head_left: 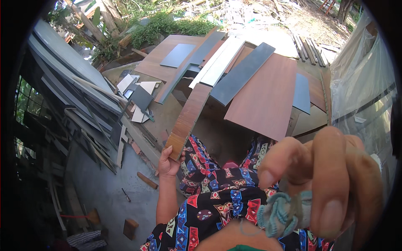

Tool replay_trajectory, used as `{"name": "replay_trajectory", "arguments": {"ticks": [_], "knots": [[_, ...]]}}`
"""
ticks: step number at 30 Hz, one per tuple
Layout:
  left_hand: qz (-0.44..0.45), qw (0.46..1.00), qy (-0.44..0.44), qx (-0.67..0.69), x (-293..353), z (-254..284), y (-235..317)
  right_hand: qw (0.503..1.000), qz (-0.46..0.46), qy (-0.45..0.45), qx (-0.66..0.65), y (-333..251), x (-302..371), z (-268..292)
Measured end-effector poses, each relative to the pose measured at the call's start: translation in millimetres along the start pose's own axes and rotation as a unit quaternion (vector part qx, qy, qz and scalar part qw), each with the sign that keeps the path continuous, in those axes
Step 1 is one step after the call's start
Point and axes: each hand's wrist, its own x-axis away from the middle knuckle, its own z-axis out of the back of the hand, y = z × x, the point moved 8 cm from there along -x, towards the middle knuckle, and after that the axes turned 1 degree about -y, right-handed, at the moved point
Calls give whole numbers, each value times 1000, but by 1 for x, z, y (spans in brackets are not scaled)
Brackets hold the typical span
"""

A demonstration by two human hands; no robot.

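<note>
My left hand is closed round the near end of a narrow brown wooden board. The board slopes up and away, and its far end meets the white strips lying on a stack of panels. Close in front of the camera, my right hand is raised with its fingers curled. A bunched white and teal cloth sits under those fingers, partly hidden by them. Beyond my lap lie a dark grey panel and a large reddish-brown panel.
Long boards and sheets lean along the left. Offcuts lie in a pile left of the panels. A small wood block and a short stick rest on the grey floor. Clear plastic sheeting hangs on the right.
</note>
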Motion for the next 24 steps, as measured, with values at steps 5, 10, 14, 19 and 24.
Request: {"name": "replay_trajectory", "arguments": {"ticks": [5,10,14,19,24], "knots": [[-23,999,-24,0,12,12,10,998,-6,-11,-60,3,28,17],[-39,999,-14,7,15,22,16,996,-4,5,-87,28,11,10],[-25,1000,1,7,13,28,10,995,3,27,-99,59,-15,-9],[-32,999,-17,2,11,28,14,993,21,65,-99,66,-9,-19],[-25,999,-20,-2,7,12,12,989,42,108,-93,70,-11,-15]]}}
